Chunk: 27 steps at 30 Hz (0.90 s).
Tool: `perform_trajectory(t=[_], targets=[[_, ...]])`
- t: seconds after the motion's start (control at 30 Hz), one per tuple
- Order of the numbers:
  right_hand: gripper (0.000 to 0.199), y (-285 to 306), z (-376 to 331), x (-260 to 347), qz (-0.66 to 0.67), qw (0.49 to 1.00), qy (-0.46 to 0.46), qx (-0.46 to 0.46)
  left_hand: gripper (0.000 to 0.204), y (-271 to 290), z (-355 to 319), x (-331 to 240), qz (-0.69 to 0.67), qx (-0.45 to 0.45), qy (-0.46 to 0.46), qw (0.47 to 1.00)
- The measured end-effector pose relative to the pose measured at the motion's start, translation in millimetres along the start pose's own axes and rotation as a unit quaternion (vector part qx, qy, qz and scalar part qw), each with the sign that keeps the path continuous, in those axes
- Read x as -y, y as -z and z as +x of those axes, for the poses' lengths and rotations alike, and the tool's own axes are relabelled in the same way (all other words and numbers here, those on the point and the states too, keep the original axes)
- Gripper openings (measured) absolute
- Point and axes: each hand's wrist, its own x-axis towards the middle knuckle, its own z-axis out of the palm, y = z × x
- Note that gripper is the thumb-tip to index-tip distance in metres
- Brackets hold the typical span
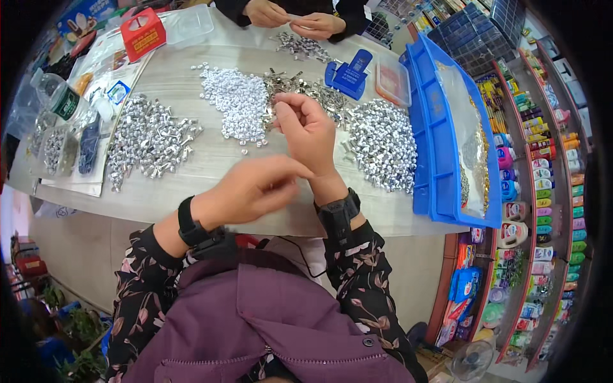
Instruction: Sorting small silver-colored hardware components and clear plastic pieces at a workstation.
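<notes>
Your left hand [255, 188] hovers loosely curled over the surface's [211, 172] near edge; can't tell if it holds anything. Your right hand [306, 131] is raised mid-surface, fingertips pinched on a small metal clip [279, 110]. White bead pile [236, 102] lies just left of it, silver clip heap [383, 143] just right. Blue tray [440, 127] sits at the right edge.

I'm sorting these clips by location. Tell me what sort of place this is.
Probably a small shop doubling as a workbench: shelves of bottled goods line the right side, while the table carries heaps of small metal parts and white beads beside a blue tray.
</notes>
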Motion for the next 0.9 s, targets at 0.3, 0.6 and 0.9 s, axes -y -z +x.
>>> perform_trajectory(t=[0.3,0.6,0.9], targets=[[0.018,-13.0,-5.0,5.5,-0.050,0.997,-0.012,0.061,0.041,1.1,1.3,-11.4,-0.027,0.262,0.010,0.965],[0.022,-17.7,-9.7,6.1,0.384,0.872,-0.282,0.111,0.041,2.4,-6.6,4.5,-0.014,0.189,-0.052,0.980],[0.020,18.3,-25.4,5.0,0.109,0.970,-0.133,0.171,0.013,44.9,-11.7,23.4,-0.369,-0.039,0.181,0.911]])
